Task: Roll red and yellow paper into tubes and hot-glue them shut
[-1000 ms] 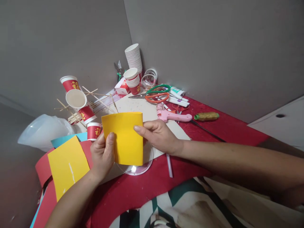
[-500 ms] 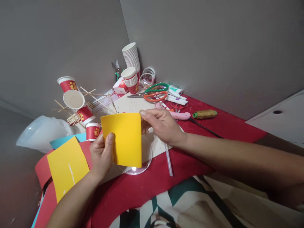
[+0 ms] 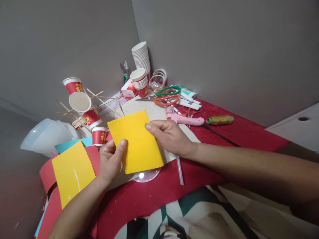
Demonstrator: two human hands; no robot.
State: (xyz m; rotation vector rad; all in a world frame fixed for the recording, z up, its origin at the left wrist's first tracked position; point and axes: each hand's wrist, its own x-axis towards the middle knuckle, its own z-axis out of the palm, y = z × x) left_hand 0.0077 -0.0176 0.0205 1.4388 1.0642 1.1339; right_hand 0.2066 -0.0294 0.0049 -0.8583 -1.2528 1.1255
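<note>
Both my hands hold a folded sheet of yellow paper [image 3: 137, 142] in front of me, slightly tilted. My left hand [image 3: 111, 161] grips its left edge, thumb on the front and the other fingers behind. At the upper right edge, my right hand [image 3: 171, 136] pinches it between thumb and fingers. Beneath the paper a clear round plastic lid or dish [image 3: 147, 176] shows only at its lower rim. Left of my left hand lies another yellow sheet [image 3: 73, 172] with white streaks, on top of red paper [image 3: 47, 174].
Red paper cups [image 3: 99, 136] joined with thin sticks stand at the left, near a translucent plastic container [image 3: 50, 137]. Behind are a stack of cups [image 3: 141, 56], scissors [image 3: 166, 96] and a cup group [image 3: 139, 83]. A pink glue gun [image 3: 188, 119] and gold thread spool [image 3: 220, 120] lie right.
The yellow paper has turned, its lower end swinging to the right. My right hand has slid slightly down its right edge. The whole view has shifted a little.
</note>
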